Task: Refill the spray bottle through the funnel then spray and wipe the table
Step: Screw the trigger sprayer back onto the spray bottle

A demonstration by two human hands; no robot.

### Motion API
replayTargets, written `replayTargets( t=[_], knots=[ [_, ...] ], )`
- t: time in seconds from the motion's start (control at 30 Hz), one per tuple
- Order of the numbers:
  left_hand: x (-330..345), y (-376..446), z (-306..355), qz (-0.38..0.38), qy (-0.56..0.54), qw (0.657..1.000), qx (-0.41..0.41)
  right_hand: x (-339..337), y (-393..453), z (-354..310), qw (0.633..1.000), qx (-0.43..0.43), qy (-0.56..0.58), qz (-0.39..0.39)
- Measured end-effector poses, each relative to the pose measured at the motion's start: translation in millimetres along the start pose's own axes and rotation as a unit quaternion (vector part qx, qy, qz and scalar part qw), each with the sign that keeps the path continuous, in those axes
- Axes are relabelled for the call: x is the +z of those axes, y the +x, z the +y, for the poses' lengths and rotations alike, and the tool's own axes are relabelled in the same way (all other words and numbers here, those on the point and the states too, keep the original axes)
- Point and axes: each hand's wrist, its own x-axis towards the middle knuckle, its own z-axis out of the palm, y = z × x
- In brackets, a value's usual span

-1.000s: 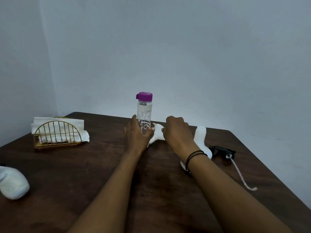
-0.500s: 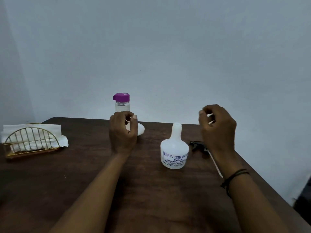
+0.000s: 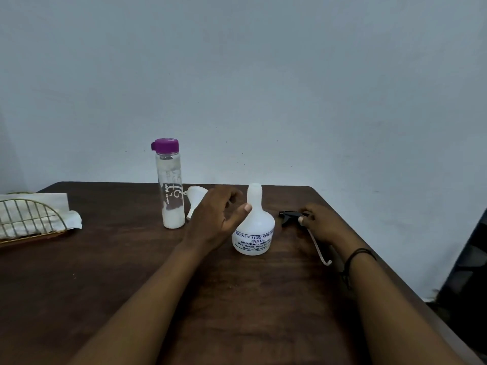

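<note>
Left hand point(image 3: 216, 219) grip loose beside spray bottle point(image 3: 253, 230); right hand point(image 3: 322, 225) grip on sprayer head point(image 3: 290, 216), fingers partly hidden

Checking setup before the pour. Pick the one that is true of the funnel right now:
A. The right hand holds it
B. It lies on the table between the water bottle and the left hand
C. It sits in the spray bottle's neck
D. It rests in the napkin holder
B: the funnel lies on the table right of the water bottle, partly behind the left hand; the spray bottle neck is bare.
</note>
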Motion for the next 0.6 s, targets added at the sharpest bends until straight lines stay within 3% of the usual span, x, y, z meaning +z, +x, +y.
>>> replayTargets(
  t=[0.2,0.37,0.5,0.6],
  knots=[
    [4,-3,-3,-0.041,0.013,0.999,-0.014,15,4,1,0.999,0.004,-0.001,0.036],
    [3,-3,-3,-0.055,0.018,0.998,-0.024,21,8,-2,0.996,0.061,0.013,0.067],
    [4,-3,-3,-0.075,0.014,0.996,-0.037,19,9,-4,0.975,0.117,0.13,0.134],
    [4,-4,-2,-0.095,0.005,0.994,-0.054,9,5,-10,0.923,0.171,0.268,0.215]
  ],
)
